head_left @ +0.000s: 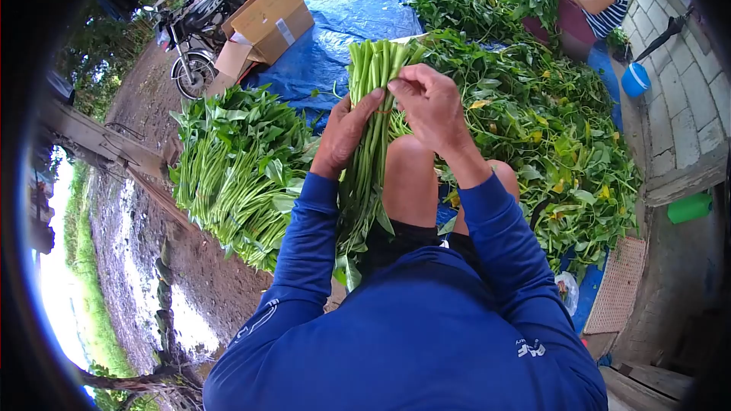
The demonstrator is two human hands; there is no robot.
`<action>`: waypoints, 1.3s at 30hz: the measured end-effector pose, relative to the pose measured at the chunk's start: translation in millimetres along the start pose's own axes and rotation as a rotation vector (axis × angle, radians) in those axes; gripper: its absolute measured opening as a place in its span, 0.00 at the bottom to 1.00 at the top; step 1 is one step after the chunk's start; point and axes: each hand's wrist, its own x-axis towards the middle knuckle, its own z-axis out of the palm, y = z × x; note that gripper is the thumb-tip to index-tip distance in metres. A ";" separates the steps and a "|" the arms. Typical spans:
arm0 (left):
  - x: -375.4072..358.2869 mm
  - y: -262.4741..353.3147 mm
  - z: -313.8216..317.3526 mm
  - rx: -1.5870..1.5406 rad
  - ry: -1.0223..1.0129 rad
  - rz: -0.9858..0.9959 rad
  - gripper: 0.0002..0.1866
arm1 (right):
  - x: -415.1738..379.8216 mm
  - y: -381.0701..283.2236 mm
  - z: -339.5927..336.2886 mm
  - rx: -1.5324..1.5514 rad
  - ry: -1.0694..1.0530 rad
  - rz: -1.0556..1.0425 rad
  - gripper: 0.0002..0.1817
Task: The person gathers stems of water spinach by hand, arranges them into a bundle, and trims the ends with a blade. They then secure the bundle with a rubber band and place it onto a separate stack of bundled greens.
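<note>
A bundle of water spinach [367, 148] stands upright before me, its thick cut stems at the top and its leaves hanging toward my lap. My left hand [344, 133] is wrapped around the bundle's left side, thumb across the stems. At the upper right of the same stems, my right hand [434, 103] is closed in a pinch against them. A thin reddish-brown band [385, 111] shows across the stems just below the right fingertips. Exactly what those fingertips pinch is partly hidden.
Stacked water spinach bundles [228, 175] lie on my left. Loose greens [533, 137] cover the blue tarp [350, 7] to the right. Beyond are a cardboard box [270, 27], a motorcycle [202, 30] and another person [598, 4] handling greens. A blue bucket [635, 80] stands by the block wall.
</note>
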 end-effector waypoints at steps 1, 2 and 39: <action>-0.5 -0.2 1.2 -0.014 0.002 -0.003 0.25 | -0.8 9.3 2.5 -0.010 -0.002 -0.115 0.09; -3.7 -0.9 3.3 0.028 -0.003 0.055 0.25 | 1.1 18.6 4.2 0.023 0.014 -0.167 0.08; 4.2 192.7 -182.8 0.174 0.179 0.651 0.20 | 29.7 -31.4 -69.1 -0.115 -0.261 0.285 0.21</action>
